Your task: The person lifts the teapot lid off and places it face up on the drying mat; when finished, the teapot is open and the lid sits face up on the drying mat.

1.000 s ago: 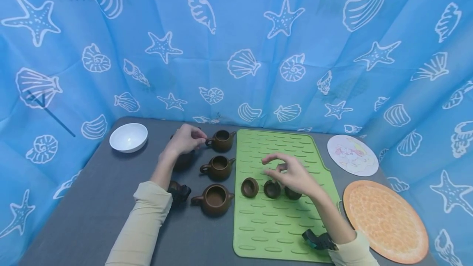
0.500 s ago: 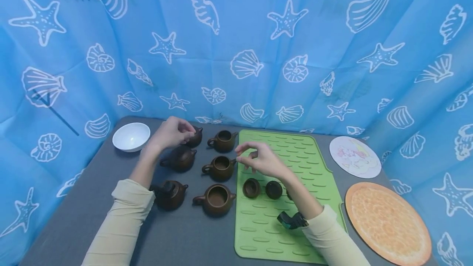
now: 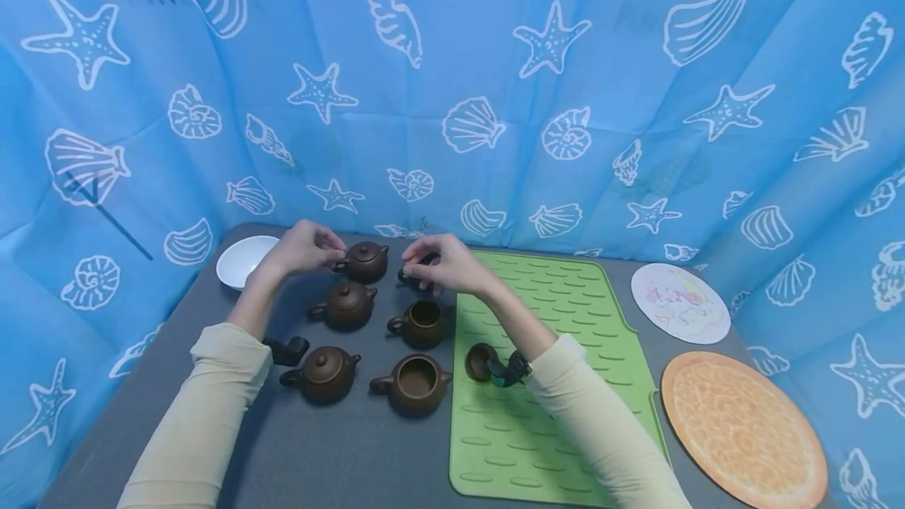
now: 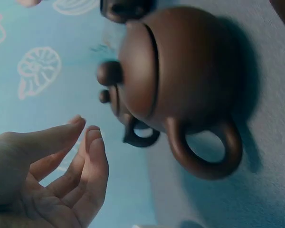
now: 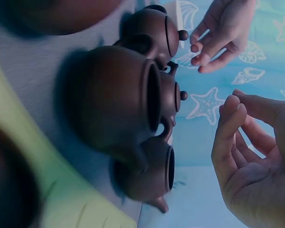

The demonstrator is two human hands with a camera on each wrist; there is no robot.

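My left hand (image 3: 305, 248) is beside the back lidded teapot (image 3: 366, 261), fingertips close to its handle. In the left wrist view, that hand's relaxed fingers hold nothing, and a brown lidded teapot (image 4: 194, 71) fills the centre. My right hand (image 3: 447, 264) hovers over the back lidless teapot, which it partly hides. The right wrist view shows its thumb and fingers (image 5: 230, 128) loosely bent with nothing between them, facing lidless teapots (image 5: 104, 99). Other lidded teapots (image 3: 344, 309) stand in the left row, and lidless teapots (image 3: 415, 387) in the right row.
A green ridged mat (image 3: 537, 462) lies right of the teapots, bearing a small brown cup (image 3: 479, 361). A white bowl (image 3: 240, 261) sits at back left. On the right lie a round picture mat (image 3: 679, 301) and an orange round mat (image 3: 745, 426). A blue curtain (image 3: 438, 61) hangs behind.
My left hand has moved left, from over the back teapots to beside the lidded one's handle. My right hand has travelled left from above the green mat to the back lidless teapot.
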